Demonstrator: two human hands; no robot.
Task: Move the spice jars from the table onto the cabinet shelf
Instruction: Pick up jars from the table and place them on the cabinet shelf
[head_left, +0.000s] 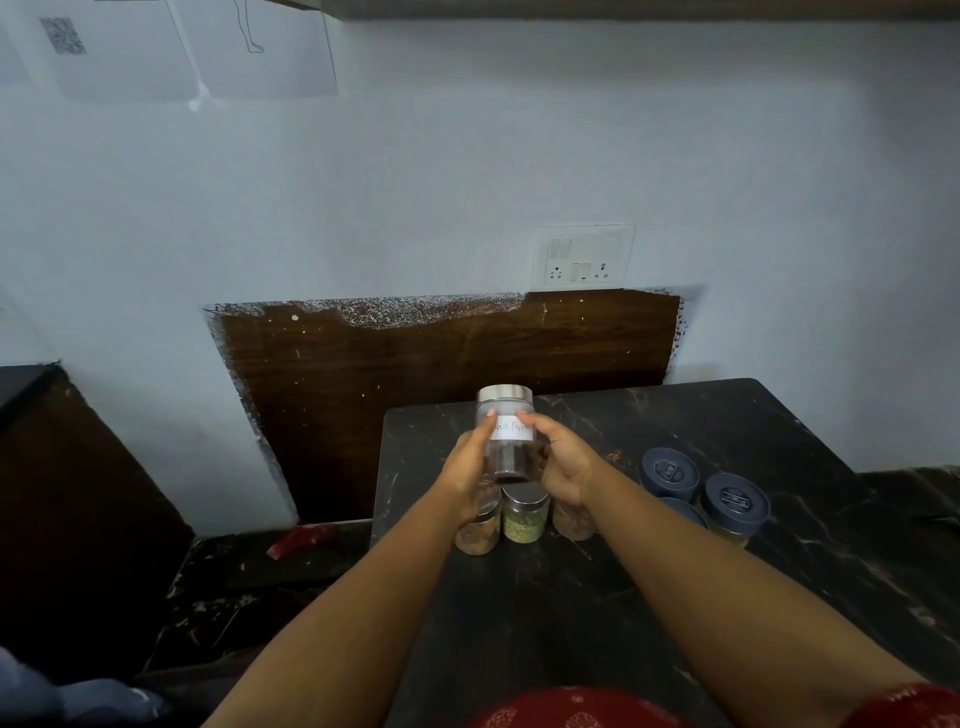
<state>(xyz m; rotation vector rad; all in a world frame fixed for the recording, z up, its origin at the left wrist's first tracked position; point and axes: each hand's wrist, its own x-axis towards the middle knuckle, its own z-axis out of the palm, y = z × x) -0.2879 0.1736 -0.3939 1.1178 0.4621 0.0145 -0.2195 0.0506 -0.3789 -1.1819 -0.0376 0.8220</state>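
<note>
We hold one jar (505, 434) up in the middle of the frame, clear of the desk (597, 597), with both hands on it: the left hand (470, 462) wraps its fingers (488, 423) round the left side of the glass, and the right hand (563, 462) curls its own round the right side, a fingertip lying across the white label (514, 428). The jar stands upright, steel lid (505, 394) on top, dark spice low in the glass. Below our hands three more steel-lidded jars (524, 512) sit close together on the desk, and three blue-lidded jars (701, 488) cluster to the right of centre. The shelf itself is not plainly shown; only a dark wooden edge (623, 8) runs along the top of the frame, so we judge the lift has a long way yet to go. To do this well, we keep the jar level, since the glass looks smooth and the lid may not be tight. We keep our grip on the body, not the lid. We raise it straight up first, so our wrists do not knock the jars underneath, then carry it toward the shelf and set the base down flat before we let go.
</note>
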